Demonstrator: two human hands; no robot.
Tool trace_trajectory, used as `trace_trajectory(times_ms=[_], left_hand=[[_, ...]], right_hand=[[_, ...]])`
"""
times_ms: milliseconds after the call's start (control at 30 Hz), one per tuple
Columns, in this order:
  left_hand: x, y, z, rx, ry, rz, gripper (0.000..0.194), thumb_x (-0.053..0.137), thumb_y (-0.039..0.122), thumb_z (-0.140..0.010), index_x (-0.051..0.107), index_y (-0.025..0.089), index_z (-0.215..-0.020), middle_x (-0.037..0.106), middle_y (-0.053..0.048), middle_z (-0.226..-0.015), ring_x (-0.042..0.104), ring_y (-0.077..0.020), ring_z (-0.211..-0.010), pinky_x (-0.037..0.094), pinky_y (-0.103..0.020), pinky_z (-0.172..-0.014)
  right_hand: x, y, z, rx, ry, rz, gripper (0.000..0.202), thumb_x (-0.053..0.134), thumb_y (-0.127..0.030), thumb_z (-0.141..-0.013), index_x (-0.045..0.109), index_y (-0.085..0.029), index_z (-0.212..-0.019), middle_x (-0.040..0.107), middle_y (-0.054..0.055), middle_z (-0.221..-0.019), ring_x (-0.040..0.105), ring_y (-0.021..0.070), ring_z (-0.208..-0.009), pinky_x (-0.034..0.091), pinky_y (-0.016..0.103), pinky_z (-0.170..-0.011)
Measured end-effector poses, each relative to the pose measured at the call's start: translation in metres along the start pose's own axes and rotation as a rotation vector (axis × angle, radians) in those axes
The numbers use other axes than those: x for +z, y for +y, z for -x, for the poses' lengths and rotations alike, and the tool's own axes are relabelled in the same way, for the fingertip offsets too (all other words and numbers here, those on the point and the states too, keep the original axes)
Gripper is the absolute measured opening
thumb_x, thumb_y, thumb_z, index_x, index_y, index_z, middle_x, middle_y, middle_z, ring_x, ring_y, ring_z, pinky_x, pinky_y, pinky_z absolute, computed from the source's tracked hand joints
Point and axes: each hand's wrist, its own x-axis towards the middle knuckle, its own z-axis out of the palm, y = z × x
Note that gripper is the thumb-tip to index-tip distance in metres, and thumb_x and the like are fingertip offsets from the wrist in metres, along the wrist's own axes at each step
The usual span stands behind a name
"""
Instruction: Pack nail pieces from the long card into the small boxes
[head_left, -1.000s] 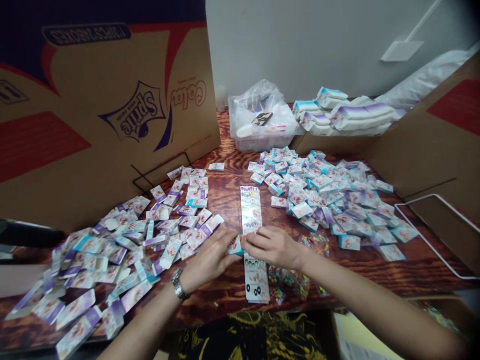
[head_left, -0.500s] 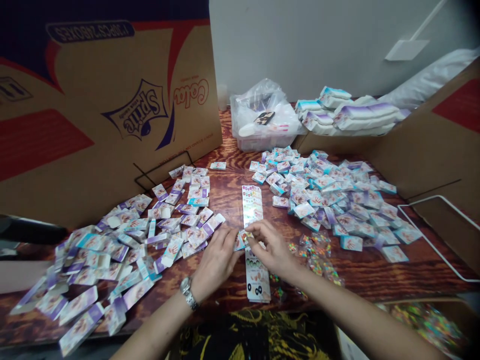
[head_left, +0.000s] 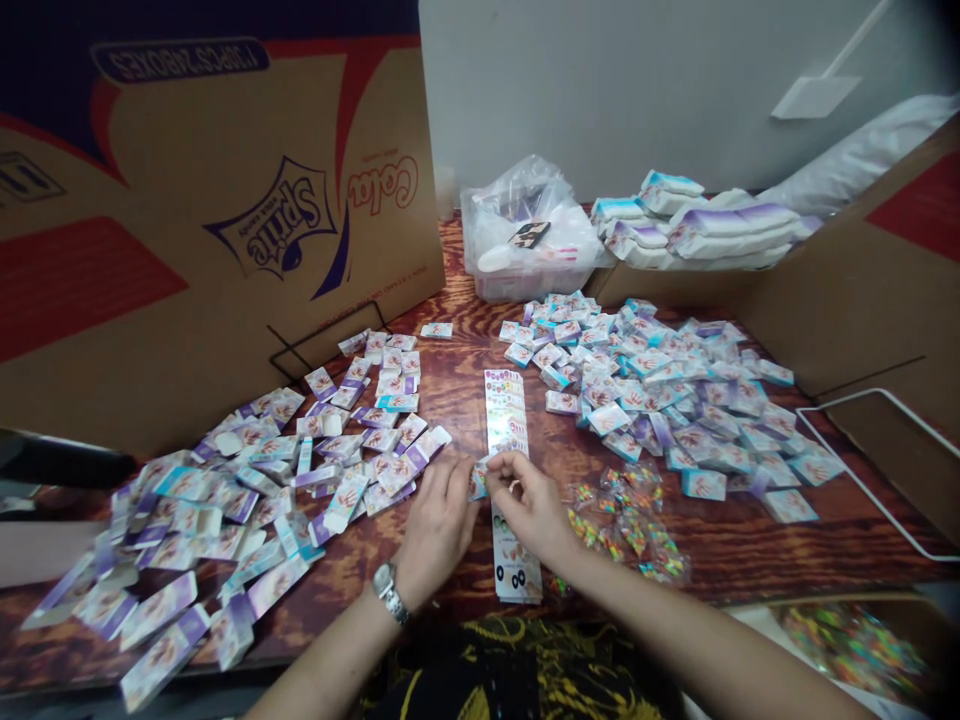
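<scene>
One small printed carton point(head_left: 478, 482), at left edge of the printed-strip stack point(head_left: 516, 560) — held by the left hand point(head_left: 441, 515), the right hand point(head_left: 536, 508) with fingertips narrowed at its end, grip unclear — end-work seemingly in hand, calling for steady holding; clear candy sachets point(head_left: 634, 536), nearby right.

I see one head cam | facing forward, tipped down | pretty close above bare left hand point(head_left: 437, 518), bare right hand point(head_left: 534, 508)

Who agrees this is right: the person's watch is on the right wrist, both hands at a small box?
Wrong wrist: the head view shows the watch on the left wrist. The left hand and right hand are at the small box.
</scene>
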Motion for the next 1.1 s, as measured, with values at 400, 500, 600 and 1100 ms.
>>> trace_trajectory(times_ms=[400,500,600,1100], left_hand=[[0.004,-0.004,0.002,0.069,0.03,-0.082,0.048,0.044,0.01,-0.084,0.033,0.014,-0.131,0.049,-0.014,-0.115,0.045,-0.0253,-0.107,0.043,-0.042,-0.091],[0.0,-0.003,0.0,0.035,0.029,-0.007,0.049,0.044,0.012,-0.085,0.032,0.017,-0.133,0.048,-0.013,-0.115,0.046,-0.0243,-0.108,0.043,-0.041,-0.091],[-0.002,0.0,-0.002,0.014,0.016,0.093,0.046,0.047,0.014,-0.085,0.035,0.02,-0.129,0.049,-0.011,-0.114,0.047,-0.0226,-0.108,0.043,-0.04,-0.091],[0.001,0.008,0.003,0.117,0.083,0.051,0.037,0.046,0.007,-0.083,0.043,0.017,-0.119,0.052,-0.011,-0.116,0.047,-0.0225,-0.108,0.043,-0.042,-0.092]], right_hand=[[-0.015,-0.005,-0.004,-0.31,-0.155,0.258,0.019,0.048,-0.017,-0.086,0.063,-0.02,-0.097,0.063,0.006,-0.092,0.058,0.019,-0.089,0.047,0.033,-0.081],[-0.025,-0.008,0.0,-0.395,-0.237,0.332,0.027,0.049,-0.02,-0.087,0.058,-0.019,-0.112,0.055,0.01,-0.106,0.052,0.0204,-0.103,0.045,0.035,-0.089],[-0.035,-0.007,-0.001,-0.411,-0.335,0.341,0.031,0.049,-0.022,-0.088,0.054,-0.018,-0.119,0.044,0.013,-0.122,0.045,0.0205,-0.114,0.041,0.035,-0.095],[-0.015,-0.009,-0.001,-0.093,-0.097,-0.014,0.026,0.056,-0.022,-0.082,0.051,-0.021,-0.107,0.062,0.001,-0.089,0.059,0.015,-0.079,0.047,0.027,-0.071]])
